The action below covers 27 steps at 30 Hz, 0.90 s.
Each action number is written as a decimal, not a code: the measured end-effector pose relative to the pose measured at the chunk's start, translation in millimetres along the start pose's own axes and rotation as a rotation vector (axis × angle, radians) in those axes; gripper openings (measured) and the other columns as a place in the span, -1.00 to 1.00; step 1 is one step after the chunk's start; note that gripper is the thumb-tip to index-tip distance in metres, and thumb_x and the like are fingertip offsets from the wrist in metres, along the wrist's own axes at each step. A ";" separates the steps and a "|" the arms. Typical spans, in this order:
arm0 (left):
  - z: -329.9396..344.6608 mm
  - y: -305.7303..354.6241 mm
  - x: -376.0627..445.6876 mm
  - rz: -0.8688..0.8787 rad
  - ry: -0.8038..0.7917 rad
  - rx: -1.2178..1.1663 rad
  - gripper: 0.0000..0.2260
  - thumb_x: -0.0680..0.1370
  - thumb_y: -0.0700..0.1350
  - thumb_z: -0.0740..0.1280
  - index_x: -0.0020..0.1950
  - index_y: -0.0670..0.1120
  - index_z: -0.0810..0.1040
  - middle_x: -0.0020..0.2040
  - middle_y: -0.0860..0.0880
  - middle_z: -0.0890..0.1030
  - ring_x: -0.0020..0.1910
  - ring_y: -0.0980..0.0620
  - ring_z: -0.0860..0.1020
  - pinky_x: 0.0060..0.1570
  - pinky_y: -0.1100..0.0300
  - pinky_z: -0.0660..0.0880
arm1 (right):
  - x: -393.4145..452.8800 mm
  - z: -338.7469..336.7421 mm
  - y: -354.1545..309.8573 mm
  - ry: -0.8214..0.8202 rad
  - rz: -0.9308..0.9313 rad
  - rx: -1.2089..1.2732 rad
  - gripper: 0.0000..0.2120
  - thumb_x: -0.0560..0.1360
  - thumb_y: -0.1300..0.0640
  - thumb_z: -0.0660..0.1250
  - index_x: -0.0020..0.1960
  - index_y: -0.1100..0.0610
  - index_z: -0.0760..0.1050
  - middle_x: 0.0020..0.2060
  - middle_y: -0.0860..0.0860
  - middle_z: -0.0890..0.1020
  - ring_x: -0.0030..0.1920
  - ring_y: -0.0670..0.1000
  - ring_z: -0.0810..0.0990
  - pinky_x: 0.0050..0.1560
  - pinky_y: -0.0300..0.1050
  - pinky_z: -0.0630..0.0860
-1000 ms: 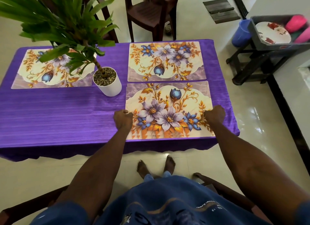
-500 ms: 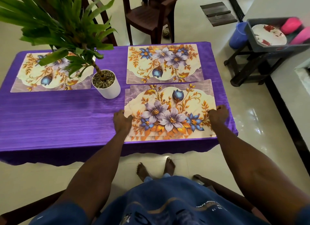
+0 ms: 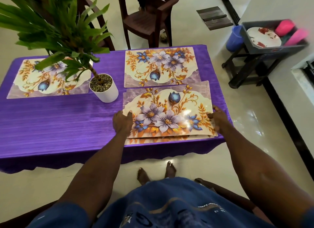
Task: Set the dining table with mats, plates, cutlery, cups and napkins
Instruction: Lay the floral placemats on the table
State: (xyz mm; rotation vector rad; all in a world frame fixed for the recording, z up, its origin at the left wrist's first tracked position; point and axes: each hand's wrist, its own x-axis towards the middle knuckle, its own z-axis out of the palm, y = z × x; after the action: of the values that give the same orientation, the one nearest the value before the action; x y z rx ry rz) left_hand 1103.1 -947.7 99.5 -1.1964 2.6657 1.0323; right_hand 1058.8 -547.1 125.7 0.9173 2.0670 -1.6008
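Observation:
A floral top mat [image 3: 169, 112] lies slightly raised and skewed on a small stack of like mats [image 3: 158, 140] at the near right of the purple table [image 3: 56, 124]. My left hand [image 3: 121, 123] grips the top mat's left edge, thumb on top. At its right edge my right hand [image 3: 217, 118] pinches it. A second mat [image 3: 161, 66] lies flat at the far right, a third mat [image 3: 45, 79] at the far left, partly under leaves.
A potted plant in a white pot [image 3: 104, 88] stands mid-table. A brown chair [image 3: 146, 18] faces the far side. To the right, a grey tub [image 3: 273, 37] on a dark stand holds a plate and pink cups; a blue bucket [image 3: 235, 38] sits beside it.
Both hands have changed from fists resting at the stack's edges to gripping the top mat, which has lifted and turned slightly off the stack below. The view has shifted.

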 end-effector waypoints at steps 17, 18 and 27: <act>-49.2 -75.5 -16.6 0.040 0.265 -0.328 -0.72 0.55 -0.04 0.23 0.11 -0.17 0.60 0.06 -0.20 0.63 0.06 -0.23 0.55 0.04 -0.07 0.50 | -38.9 34.9 11.5 -0.435 0.162 0.121 -0.66 0.49 0.39 0.16 0.22 0.19 0.46 0.06 0.20 0.65 0.00 0.22 0.65 0.08 0.22 0.58; -55.1 -83.4 -16.1 0.024 0.287 -0.336 -0.73 0.55 -0.06 0.24 0.12 -0.18 0.60 0.07 -0.20 0.63 0.07 -0.23 0.55 0.04 -0.05 0.49 | -46.9 44.4 10.4 -0.455 0.140 0.132 -0.73 0.53 0.37 0.17 0.19 0.21 0.47 -0.01 0.17 0.68 -0.06 0.17 0.69 0.02 0.17 0.62; -149.0 -194.4 11.3 -0.166 0.358 -0.525 -0.80 0.54 -0.17 0.27 0.07 -0.24 0.58 0.01 -0.17 0.61 0.00 -0.17 0.55 -0.07 0.07 0.40 | -103.2 173.6 5.9 -0.497 0.050 0.048 -0.71 0.57 0.38 0.17 0.15 0.07 0.47 -0.07 0.10 0.68 -0.14 0.14 0.68 -0.15 0.08 0.64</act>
State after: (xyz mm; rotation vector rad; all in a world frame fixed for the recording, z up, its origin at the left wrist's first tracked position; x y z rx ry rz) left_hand 1259.9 -1136.1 103.8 -1.8122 2.5405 1.6947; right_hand 1120.0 -739.3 137.7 0.5086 1.6543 -1.6538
